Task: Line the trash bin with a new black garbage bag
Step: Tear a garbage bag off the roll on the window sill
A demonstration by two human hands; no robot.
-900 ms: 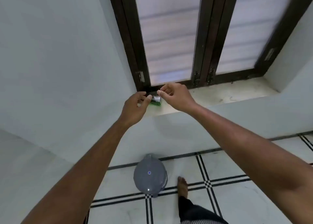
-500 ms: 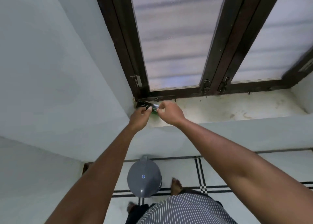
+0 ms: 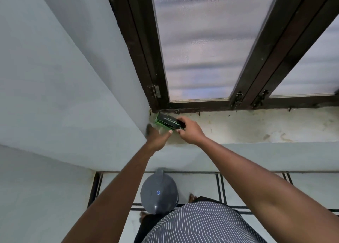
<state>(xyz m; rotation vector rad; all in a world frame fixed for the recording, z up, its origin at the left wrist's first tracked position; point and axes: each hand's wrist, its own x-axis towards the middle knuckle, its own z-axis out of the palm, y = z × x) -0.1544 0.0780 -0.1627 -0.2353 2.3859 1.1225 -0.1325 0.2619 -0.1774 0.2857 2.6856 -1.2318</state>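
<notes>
Both arms are reaching up and fwd to the windowsill (image 3: 247,127), at its far-left corner by the dark wooden window frame (image 3: 145,62); the right hand (image 3: 190,130) is curling its fingers round the right end of the garbage bag pack (image 3: 167,122), thumb and forefinger pinching it; the left hand (image 3: 157,136) is sitting just below the pack w/ thumb stretched toward it, fingers blurred, so can't tell if it's gripping. The pack is lying on the sill, long axis running left-far to right-near; it's a slim box shape, black face, green edging, glossy. The trash bin (image 3: 159,194) is standing on the tiled floor (image 3: 201,185) below; grey plastic, domed lid shut.
</notes>
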